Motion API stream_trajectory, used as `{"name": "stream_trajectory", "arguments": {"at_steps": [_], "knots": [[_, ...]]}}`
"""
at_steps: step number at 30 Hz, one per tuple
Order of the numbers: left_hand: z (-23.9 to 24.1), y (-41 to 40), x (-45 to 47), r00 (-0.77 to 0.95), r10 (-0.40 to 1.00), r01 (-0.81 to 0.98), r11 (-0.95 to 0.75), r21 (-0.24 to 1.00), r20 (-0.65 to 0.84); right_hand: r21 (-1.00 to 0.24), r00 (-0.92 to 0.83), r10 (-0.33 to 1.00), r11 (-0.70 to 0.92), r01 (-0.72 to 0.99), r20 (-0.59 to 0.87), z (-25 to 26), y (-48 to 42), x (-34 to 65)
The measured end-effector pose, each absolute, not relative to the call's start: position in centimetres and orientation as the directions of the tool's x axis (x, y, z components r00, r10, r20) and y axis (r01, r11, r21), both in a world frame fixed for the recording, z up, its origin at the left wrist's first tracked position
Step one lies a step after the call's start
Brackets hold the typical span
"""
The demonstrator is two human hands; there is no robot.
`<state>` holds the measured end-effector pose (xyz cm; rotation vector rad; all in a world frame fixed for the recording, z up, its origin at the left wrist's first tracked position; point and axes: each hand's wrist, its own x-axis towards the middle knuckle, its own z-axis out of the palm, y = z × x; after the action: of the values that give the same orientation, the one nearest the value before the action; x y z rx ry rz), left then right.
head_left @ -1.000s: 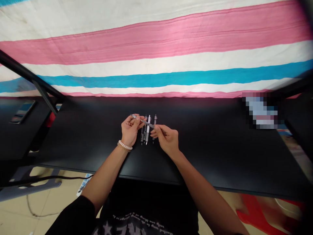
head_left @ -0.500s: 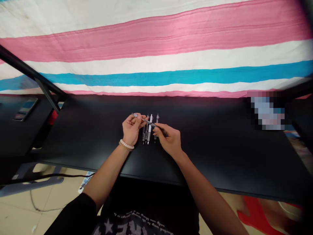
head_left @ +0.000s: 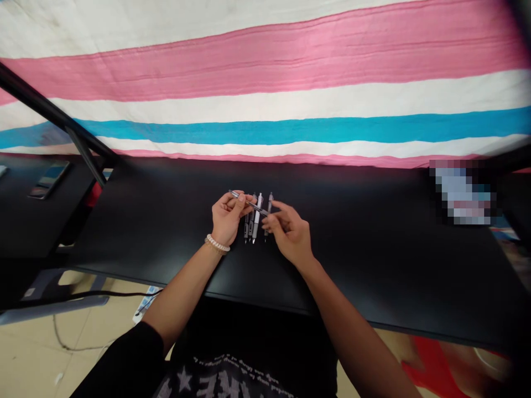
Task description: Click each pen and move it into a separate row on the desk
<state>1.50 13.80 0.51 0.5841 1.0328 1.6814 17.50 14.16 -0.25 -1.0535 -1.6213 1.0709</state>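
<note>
My left hand (head_left: 227,218), wearing a pale coiled band at the wrist, pinches a slim grey-black pen (head_left: 254,205) that slants down to the right. The pen's lower end meets the thumb and curled fingers of my right hand (head_left: 290,229), whose index finger is lifted away. Beneath the held pen, a white pen (head_left: 258,215) with a grey grip lies on the table between dark pens. Two dark pens (head_left: 250,229) sit close on its left, partly hidden by my left fingers. Another grey pen (head_left: 270,200) lies slightly apart on the right, partly covered by my right hand.
The black table (head_left: 365,260) spreads around the pens. A striped cloth (head_left: 265,105) hangs behind it. A blurred-out object (head_left: 462,193) lies at the far right. On a neighbouring table at left is a phone (head_left: 50,179). A red stool (head_left: 431,365) stands below right.
My right index finger has lifted off the pen, while the thumb stays by its end. My left hand keeps its pinch. The whole view has shifted slightly.
</note>
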Motion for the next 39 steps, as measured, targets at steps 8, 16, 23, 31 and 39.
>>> {"name": "stream_trajectory", "arguments": {"at_steps": [8, 16, 23, 31, 39], "knots": [[0.7, 13.6, 1.3, -0.277, 0.955, -0.537, -0.060, 0.841, -0.109, -0.993, -0.328, 0.943, 0.083, 0.078, 0.054, 0.1, 14.2, 17.5], [2.6, 13.3, 1.1, -0.048, 0.984, -0.754, 0.078, 0.652, -0.174, -0.970, -0.369, 0.920, 0.198, 0.141, 0.134, 0.2, 13.8, 17.2], [2.9, 12.7, -0.8, -0.073, 0.965, -0.874, 0.059, 0.482, -0.252, -0.910, -0.291, 0.917, 0.343, 0.231, 0.272, 0.7, 14.0, 17.5], [2.8, 12.5, -1.0, -0.147, 0.964, -0.844, -0.006, 0.536, -0.221, -0.884, -0.385, 0.874, 0.403, 0.236, 0.295, 0.7, 13.8, 17.3], [3.9, 12.5, 0.3, -0.012, 0.986, -0.782, 0.094, 0.616, -0.165, -0.902, -0.523, 0.806, 0.406, 0.147, 0.277, 0.2, 13.2, 17.2]]}}
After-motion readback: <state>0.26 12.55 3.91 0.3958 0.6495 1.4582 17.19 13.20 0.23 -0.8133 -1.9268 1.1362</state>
